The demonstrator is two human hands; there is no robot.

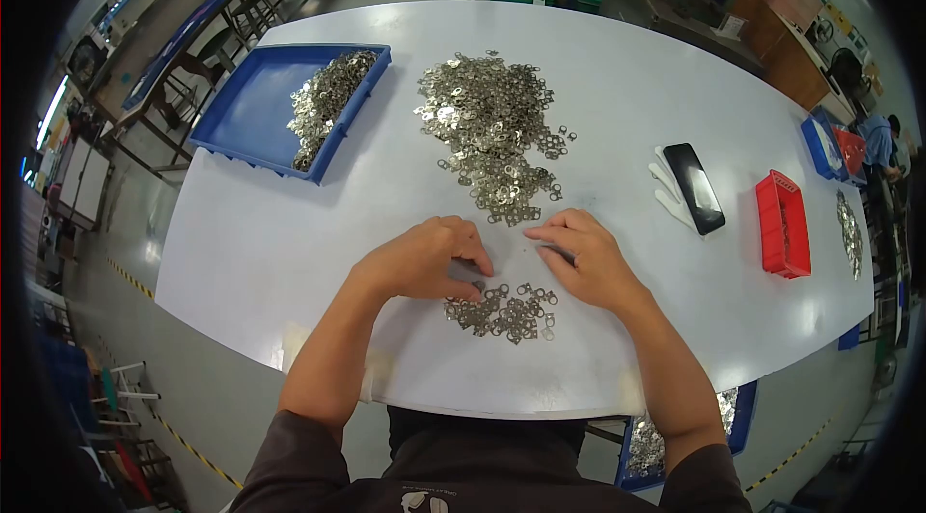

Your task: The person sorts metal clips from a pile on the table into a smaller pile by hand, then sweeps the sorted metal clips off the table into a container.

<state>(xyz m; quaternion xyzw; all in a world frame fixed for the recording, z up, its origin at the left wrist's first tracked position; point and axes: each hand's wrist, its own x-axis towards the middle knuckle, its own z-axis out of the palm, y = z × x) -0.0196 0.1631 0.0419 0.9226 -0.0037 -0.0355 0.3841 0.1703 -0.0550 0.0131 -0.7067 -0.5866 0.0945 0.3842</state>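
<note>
A large heap of small shiny metal pieces (pixel 492 118) lies on the white table, above my hands. Nearer the front edge is a smaller pile of metal pieces (pixel 506 312). My left hand (pixel 424 260) is at the upper left of this small pile, fingers curved and apart, thumb close to the pieces. On the other side, my right hand (pixel 584 257) rests on the table between the heap and the pile, thumb and index finger parted. No piece shows in either hand.
A blue tray (pixel 246 103) partly filled with metal pieces sits at the left. To the right are a white glove (pixel 667 187), a phone (pixel 694 187), and a red basket (pixel 783 224). A co-worker (pixel 878 142) is at the far right.
</note>
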